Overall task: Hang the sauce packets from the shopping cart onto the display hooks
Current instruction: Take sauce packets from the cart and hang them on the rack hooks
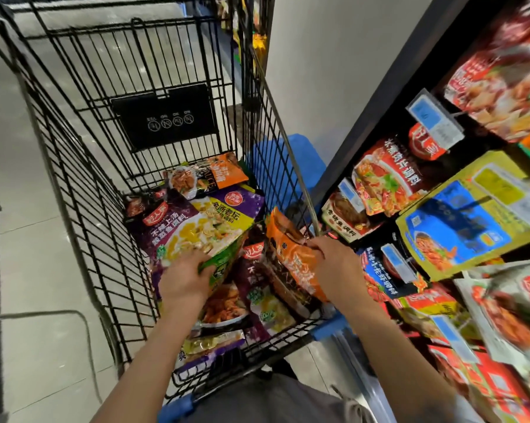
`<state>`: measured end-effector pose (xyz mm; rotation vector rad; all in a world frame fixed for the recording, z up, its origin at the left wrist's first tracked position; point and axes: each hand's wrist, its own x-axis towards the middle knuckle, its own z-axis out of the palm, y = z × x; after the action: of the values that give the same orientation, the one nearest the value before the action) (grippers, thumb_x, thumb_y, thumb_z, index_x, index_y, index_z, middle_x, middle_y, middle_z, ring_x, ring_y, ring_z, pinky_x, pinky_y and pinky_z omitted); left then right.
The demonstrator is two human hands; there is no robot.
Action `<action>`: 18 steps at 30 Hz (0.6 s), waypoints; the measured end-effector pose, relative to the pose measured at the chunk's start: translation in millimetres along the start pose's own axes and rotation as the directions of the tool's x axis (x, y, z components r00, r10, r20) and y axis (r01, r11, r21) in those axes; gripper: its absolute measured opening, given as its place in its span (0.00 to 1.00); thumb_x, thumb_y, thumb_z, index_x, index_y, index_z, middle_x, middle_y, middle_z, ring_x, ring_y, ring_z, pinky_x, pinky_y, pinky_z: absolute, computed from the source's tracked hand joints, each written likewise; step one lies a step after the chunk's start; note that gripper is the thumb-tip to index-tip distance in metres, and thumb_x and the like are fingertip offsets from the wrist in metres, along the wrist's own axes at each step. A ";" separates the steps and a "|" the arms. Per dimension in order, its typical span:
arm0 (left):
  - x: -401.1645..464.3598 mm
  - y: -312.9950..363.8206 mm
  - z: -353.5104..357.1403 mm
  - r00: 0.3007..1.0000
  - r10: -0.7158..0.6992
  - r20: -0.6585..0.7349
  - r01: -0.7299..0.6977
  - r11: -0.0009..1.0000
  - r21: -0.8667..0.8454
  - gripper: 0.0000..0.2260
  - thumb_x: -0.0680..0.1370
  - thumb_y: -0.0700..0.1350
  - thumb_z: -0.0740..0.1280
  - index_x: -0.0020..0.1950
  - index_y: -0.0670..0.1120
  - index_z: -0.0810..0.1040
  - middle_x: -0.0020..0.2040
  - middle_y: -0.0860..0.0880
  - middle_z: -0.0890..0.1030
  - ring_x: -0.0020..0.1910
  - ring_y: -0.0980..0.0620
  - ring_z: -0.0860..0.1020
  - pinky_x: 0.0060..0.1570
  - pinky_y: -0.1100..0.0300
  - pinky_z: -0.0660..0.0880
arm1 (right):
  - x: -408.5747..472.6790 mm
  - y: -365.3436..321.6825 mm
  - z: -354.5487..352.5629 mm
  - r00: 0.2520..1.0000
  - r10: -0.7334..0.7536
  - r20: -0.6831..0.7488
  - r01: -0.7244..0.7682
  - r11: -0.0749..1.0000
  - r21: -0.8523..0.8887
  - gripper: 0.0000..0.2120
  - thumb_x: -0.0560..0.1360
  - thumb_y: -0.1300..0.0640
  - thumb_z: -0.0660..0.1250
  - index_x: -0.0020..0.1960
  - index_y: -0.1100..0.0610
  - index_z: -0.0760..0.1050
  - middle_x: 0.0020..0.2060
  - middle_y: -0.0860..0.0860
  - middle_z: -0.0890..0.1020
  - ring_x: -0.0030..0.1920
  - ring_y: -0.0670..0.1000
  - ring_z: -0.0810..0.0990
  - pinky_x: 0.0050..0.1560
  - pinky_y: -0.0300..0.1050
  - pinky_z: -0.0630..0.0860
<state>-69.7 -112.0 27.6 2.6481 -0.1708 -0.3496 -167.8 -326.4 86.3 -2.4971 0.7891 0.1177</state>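
Note:
A black wire shopping cart [83, 154] holds several sauce packets heaped at its near end. My left hand [184, 279] grips the lower edge of a purple and green packet [193, 233] lying on top of the heap. My right hand [337, 264] is closed on an orange packet [291, 254] and holds it tilted by the cart's right side. Another orange packet [208, 175] lies further back in the cart. On the right, display hooks [459, 114] carry hanging packets with blue price tags [425, 112].
The display rack [389, 87] stands close against the cart's right side, packed with red, yellow and blue packets. A blue stool or bin [300, 160] sits between cart and rack. Grey tiled floor [19, 239] lies to the left, with a dark post at the far left edge.

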 end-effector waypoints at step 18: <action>-7.7 -11.1 -8.7 0.992 0.022 -0.127 -0.042 0.988 -0.151 0.06 0.75 0.45 0.70 0.50 0.46 0.82 0.50 0.48 0.81 0.48 0.45 0.79 0.42 0.56 0.71 | -3.9 -5.0 -9.9 0.986 0.018 -0.166 -0.017 1.000 0.006 0.09 0.78 0.62 0.60 0.52 0.57 0.78 0.44 0.51 0.82 0.44 0.51 0.78 0.46 0.47 0.74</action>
<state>-74.1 -97.1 31.7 2.5030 -0.1401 -0.1773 -168.9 -325.9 98.0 -2.5199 0.8769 -0.0869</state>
